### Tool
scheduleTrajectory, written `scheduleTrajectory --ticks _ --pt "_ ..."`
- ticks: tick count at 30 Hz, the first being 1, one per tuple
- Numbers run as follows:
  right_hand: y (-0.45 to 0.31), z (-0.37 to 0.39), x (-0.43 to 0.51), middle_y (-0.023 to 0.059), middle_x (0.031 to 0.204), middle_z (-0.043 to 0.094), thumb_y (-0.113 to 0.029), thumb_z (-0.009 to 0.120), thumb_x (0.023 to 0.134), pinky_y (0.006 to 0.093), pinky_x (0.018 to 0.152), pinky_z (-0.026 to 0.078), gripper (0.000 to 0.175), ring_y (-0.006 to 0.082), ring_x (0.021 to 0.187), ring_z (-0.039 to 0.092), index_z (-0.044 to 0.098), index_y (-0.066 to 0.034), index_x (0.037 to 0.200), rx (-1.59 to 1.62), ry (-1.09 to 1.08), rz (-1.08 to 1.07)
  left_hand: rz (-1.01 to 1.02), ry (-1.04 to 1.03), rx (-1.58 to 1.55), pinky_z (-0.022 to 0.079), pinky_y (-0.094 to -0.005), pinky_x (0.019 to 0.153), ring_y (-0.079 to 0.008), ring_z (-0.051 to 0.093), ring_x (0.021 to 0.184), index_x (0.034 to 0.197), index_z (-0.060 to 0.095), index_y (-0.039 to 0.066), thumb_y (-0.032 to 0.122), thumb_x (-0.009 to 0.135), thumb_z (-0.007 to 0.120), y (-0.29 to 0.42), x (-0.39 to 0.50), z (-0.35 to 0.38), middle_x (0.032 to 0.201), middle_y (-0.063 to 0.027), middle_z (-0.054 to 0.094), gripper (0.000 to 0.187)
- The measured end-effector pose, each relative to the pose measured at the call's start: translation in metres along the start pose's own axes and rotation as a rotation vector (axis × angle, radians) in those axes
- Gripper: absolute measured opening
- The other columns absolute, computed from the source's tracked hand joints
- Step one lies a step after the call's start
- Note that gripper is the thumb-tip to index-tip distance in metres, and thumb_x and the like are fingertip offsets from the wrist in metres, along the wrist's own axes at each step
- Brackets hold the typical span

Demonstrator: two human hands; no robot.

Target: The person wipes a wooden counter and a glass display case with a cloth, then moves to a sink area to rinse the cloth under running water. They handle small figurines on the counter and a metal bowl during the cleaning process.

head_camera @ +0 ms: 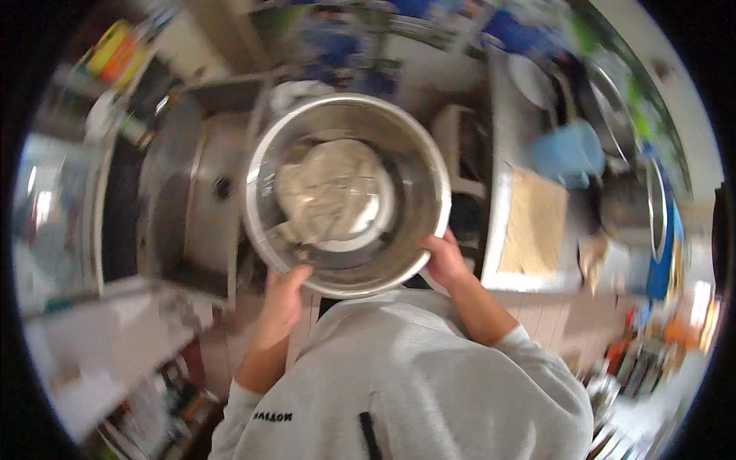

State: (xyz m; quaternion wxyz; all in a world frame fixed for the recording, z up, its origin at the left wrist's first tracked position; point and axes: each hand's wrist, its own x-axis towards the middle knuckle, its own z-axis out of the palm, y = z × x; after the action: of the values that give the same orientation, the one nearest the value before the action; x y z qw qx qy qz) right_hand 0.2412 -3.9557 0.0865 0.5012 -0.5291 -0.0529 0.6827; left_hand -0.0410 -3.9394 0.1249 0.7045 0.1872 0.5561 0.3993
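A large round stainless steel bowl (422, 172) is held before my torso, its open top facing up at me. My left hand (283, 299) grips the rim at the near left, thumb over the edge. At the near right, my right hand (445, 259) has hold of the same rim. Inside the bowl lies a pale, soft-looking lump, perhaps dough (330, 184), towards the left and middle of the base. Motion blur hides its texture. The fingers under the rim are out of sight.
On the left is a metal sink basin (215, 224) with a dark drain. To the right, a counter holds a tan cloth or mat (532, 221), a light-blue plastic container (569, 152) and large metal pans (627, 201). A white object (302, 92) lies beyond the bowl.
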Motion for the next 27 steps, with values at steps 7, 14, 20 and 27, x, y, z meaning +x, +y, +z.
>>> scheduleTrajectory --ticks 7,14,20,27 --pt "0.013 0.025 -0.002 0.0075 0.107 0.054 0.001 0.054 0.073 0.0316 0.083 0.044 0.051 0.0183 0.096 0.053 0.042 -0.0044 0.123 0.087 0.031 -0.277 -0.015 -0.194 0.124 0.041 -0.0354 0.09 -0.0211 0.052 0.104 0.126 0.041 0.001 0.003 0.078 0.053 0.041 0.051 -0.01 0.115 -0.0077 0.053 0.05" --pt "0.002 0.047 -0.063 0.0068 0.105 0.055 -0.002 0.052 0.073 0.0286 0.08 0.044 0.049 0.0153 0.094 0.052 0.044 -0.0028 0.121 0.079 0.187 -0.447 -0.142 -0.33 0.193 0.046 -0.0374 0.086 -0.0234 0.057 0.098 0.116 0.048 -0.001 0.009 0.079 0.055 0.068 0.053 0.003 0.109 -0.0102 0.057 0.039" --pt "0.006 0.031 -0.098 0.004 0.094 0.056 -0.008 0.056 0.071 0.0263 0.066 0.042 0.046 0.0121 0.079 0.05 0.048 -0.0024 0.115 0.048 0.433 -0.496 -0.317 -0.496 0.239 0.046 -0.0385 0.084 -0.0237 0.058 0.094 0.107 0.053 -0.003 0.008 0.08 0.053 0.067 0.059 0.04 0.103 -0.0109 0.059 0.03" --pt "0.028 0.036 -0.101 0.0033 0.094 0.056 -0.006 0.055 0.069 0.0253 0.065 0.042 0.045 0.0117 0.079 0.051 0.048 -0.0022 0.114 0.162 0.56 -0.526 -0.406 -0.61 0.339 0.047 -0.0349 0.081 -0.0202 0.057 0.094 0.102 0.056 -0.001 0.009 0.079 0.057 0.059 0.082 0.047 0.1 -0.0088 0.06 0.025"
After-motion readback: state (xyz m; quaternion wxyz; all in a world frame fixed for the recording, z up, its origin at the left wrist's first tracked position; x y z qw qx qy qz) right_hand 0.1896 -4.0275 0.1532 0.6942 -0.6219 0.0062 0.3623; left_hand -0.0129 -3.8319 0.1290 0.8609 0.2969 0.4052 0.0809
